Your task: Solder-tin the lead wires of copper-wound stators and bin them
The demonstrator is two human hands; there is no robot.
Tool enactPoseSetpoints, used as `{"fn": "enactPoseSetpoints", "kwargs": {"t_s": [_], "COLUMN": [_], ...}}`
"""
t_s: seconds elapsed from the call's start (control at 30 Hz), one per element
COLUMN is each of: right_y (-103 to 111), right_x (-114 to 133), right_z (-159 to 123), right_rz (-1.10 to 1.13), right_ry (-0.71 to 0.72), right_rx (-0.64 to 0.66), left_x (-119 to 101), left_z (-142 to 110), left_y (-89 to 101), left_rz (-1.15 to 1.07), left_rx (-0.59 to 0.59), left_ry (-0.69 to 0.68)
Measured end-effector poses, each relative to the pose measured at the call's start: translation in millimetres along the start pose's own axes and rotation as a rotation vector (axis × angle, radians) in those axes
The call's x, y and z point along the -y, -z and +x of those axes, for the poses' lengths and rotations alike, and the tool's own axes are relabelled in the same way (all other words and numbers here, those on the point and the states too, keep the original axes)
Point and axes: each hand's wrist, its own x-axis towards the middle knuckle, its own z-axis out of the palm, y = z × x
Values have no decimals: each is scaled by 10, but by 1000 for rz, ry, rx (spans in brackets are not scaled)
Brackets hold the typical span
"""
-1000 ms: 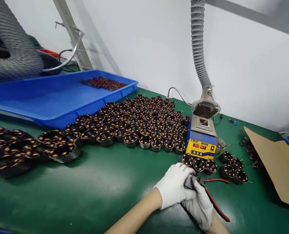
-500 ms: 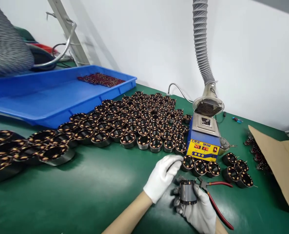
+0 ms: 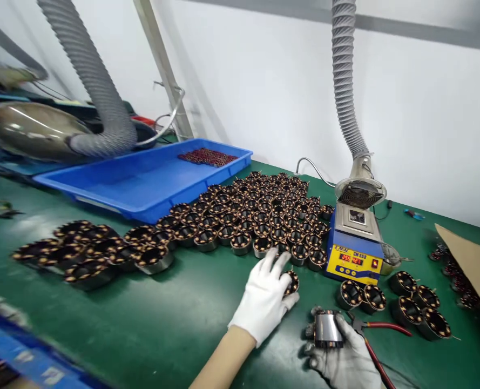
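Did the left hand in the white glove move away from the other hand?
Yes. The left hand left the right hand and went up-left, away from the yellow-fronted machine, onto a coil by the coil rows.

A blue tray (image 3: 142,183) is set on the green table (image 3: 175,308), with small dark red parts (image 3: 207,157) heaped in its far corner. A blue and yellow solder pot (image 3: 355,251) is placed under a grey hose (image 3: 347,92). Cardboard (image 3: 472,265) is seen at the right edge.
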Motion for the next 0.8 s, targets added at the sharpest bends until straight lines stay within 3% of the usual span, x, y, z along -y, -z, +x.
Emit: {"fn": "enactPoseSetpoints", "kwargs": {"t_s": [0.17, 0.27, 0.33, 0.43, 0.5, 0.57, 0.67, 0.73, 0.8], "right_y": [91, 57, 17, -34, -64, -95, -132, -140, -140], "right_x": [35, 37, 28, 17, 18, 21, 12, -6, -28], "right_z": [57, 55, 29, -14, -33, -42, -38, -25, -9], "right_rz": [77, 94, 83, 59, 65, 70, 64, 57, 31], "right_ry": [-97, -103, -62, 22, 66, 117, 175, 177, 161], "right_rx": [94, 87, 58, -1, -48, -109, -188, -184, -135], "left_x": [502, 524, 367, 6, -213, -363, -464, -491, -516], "left_z": [-291, -286, -168, 72, 199, 269, 274, 237, 195], "left_y": [221, 307, 319, 258, 166, 44, -135, -222, -282], "left_rz": [269, 326, 90, -484, -756, -952, -1259, -1416, -1490], "left_rx": [-37, -27, 99, 462, 613, 645, 667, 669, 599], "left_ry": [227, 322, 221, -56, -143, -106, 70, 169, 274]}}
